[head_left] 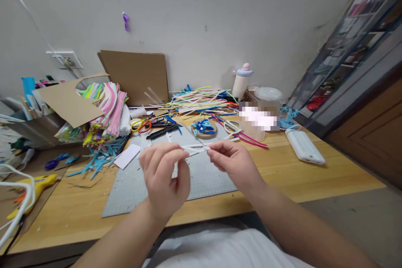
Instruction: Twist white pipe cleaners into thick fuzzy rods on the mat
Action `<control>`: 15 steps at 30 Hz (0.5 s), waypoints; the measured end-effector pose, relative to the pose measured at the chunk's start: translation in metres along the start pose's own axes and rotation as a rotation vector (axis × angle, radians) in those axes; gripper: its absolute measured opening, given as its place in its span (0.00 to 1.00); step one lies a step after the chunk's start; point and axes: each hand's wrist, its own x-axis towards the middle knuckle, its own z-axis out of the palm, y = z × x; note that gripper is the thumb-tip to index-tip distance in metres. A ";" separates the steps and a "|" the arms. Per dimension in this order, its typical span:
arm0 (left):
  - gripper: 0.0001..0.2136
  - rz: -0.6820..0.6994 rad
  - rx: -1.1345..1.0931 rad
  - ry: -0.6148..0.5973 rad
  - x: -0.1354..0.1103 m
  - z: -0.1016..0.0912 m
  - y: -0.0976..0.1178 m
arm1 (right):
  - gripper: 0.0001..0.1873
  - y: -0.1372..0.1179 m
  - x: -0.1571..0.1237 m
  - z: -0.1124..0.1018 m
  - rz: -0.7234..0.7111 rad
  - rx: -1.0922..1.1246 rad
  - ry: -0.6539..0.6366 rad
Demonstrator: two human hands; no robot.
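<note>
White strands (195, 149) are running between the two hands, above the grey mat (207, 182). The left hand (165, 171) is pinching them at one end, its fingers curling over; the right hand (230, 157) is pinching the other end between thumb and fingertips. Just beyond, a blue flower (203, 126) is resting on a round disc (205, 136). A white card (127, 156) is lying at the mat's left edge, with black pens (162, 131) and scissors (143, 125) near the mat's far side. Farther back, colourful stems (201, 101) are lying in a heap, and a bottle (241, 86) is standing behind them by the wall. On the table (282, 176), a white device (304, 146) is lying at the right, and a yellow glue gun (40, 188) is lying at the far left.
</note>
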 end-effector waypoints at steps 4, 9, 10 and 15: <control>0.08 -0.194 -0.128 -0.316 -0.014 0.018 -0.006 | 0.12 -0.004 0.004 0.001 0.139 0.281 -0.088; 0.06 -0.199 -0.227 -0.368 -0.015 0.019 -0.010 | 0.12 -0.005 0.002 0.004 0.155 0.269 -0.086; 0.06 -0.163 -0.185 -0.348 -0.015 0.017 -0.009 | 0.11 -0.004 0.001 0.005 0.113 0.193 -0.061; 0.04 0.059 0.036 -0.326 -0.012 0.003 -0.005 | 0.05 0.002 -0.005 0.006 -0.346 -0.413 0.086</control>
